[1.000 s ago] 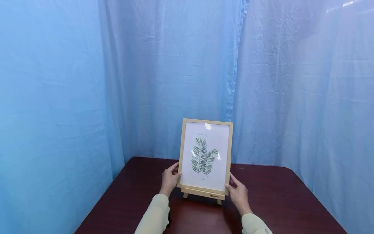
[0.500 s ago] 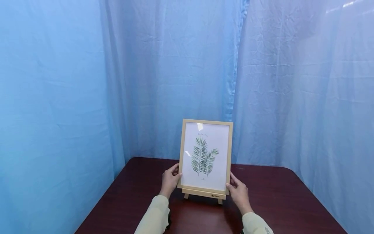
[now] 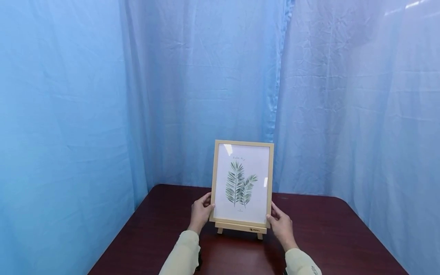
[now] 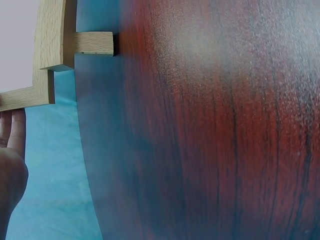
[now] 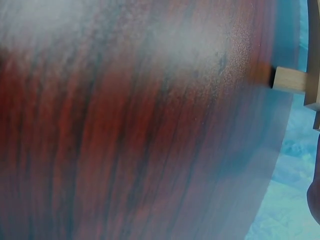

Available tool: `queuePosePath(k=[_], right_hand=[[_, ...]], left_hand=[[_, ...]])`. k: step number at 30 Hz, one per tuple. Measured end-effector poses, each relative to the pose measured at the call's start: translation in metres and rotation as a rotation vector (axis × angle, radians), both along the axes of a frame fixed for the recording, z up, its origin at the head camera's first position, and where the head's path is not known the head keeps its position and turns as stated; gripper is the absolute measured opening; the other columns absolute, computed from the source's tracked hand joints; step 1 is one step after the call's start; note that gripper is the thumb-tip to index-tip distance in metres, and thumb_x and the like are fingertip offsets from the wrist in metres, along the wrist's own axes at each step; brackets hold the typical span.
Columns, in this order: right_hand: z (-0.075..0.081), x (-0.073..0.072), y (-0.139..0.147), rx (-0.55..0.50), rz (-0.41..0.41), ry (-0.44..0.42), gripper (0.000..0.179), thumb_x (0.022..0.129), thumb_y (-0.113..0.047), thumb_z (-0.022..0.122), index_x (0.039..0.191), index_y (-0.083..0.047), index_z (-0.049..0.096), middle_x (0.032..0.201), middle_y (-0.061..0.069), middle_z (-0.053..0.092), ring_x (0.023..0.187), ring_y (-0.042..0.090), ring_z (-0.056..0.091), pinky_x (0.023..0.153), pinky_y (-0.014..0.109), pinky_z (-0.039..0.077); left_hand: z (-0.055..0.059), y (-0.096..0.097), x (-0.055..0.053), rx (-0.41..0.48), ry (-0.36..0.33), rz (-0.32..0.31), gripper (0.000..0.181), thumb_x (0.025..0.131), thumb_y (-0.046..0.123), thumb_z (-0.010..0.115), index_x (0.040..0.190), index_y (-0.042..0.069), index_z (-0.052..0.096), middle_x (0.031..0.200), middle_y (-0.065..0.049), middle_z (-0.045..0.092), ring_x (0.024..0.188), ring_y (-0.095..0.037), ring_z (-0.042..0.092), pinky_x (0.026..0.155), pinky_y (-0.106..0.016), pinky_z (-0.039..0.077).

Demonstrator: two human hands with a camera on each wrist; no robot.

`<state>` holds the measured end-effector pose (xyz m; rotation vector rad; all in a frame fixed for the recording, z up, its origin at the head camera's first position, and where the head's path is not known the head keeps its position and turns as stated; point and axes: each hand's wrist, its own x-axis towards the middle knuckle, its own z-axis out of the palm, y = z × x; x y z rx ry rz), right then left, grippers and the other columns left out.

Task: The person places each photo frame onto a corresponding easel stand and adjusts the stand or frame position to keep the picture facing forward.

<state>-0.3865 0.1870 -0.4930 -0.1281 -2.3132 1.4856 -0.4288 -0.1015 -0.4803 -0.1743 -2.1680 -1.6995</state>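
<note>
A light wooden picture frame (image 3: 242, 183) with green palm leaves on white leans upright on a small wooden easel (image 3: 240, 227), whose short front legs stand on the table. My left hand (image 3: 200, 212) grips the picture frame's lower left side, thumb on the front and fingers behind. On the lower right side my right hand (image 3: 280, 226) holds it the same way. The left wrist view shows the frame's corner, the easel's ledge (image 4: 56, 35) and part of the left hand (image 4: 11, 150). Only a sliver of the right hand (image 5: 314, 195) appears in the right wrist view.
The dark red-brown wooden table (image 3: 319, 233) has rounded far corners and a glossy top. Blue curtains (image 3: 206, 95) hang behind it and along both sides, close to its edges. Pale sleeves (image 3: 182, 252) cover both forearms.
The light reflections on the picture's glazing have shifted, and the easel's foot sits slightly further right in view. Both hands keep their hold on the picture frame.
</note>
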Motion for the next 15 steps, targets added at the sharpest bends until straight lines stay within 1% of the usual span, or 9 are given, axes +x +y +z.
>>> queuePosePath(k=[8,15], right_hand=[[-0.0055,0.0000,-0.0009,0.015,-0.018,0.036,0.056,0.093,-0.001,0.065,0.146,-0.011,0.050,0.120,0.026,0.065,0.107,0.039,0.066,0.079,0.043,0.058],[-0.0051,0.0000,-0.0044,0.020,-0.030,0.061,0.056,0.092,-0.001,0.066,0.145,-0.010,0.051,0.116,0.025,0.067,0.107,0.038,0.066,0.081,0.045,0.057]], left_hand=[[-0.0022,-0.0002,0.0005,-0.013,0.004,0.009,0.046,0.086,-0.006,0.071,0.131,0.003,0.064,0.107,-0.013,0.072,0.095,-0.025,0.067,0.077,-0.038,0.058],[-0.0019,-0.0022,0.0000,-0.015,-0.012,0.016,0.047,0.085,-0.005,0.072,0.131,0.004,0.065,0.106,-0.012,0.071,0.094,-0.024,0.066,0.076,-0.036,0.058]])
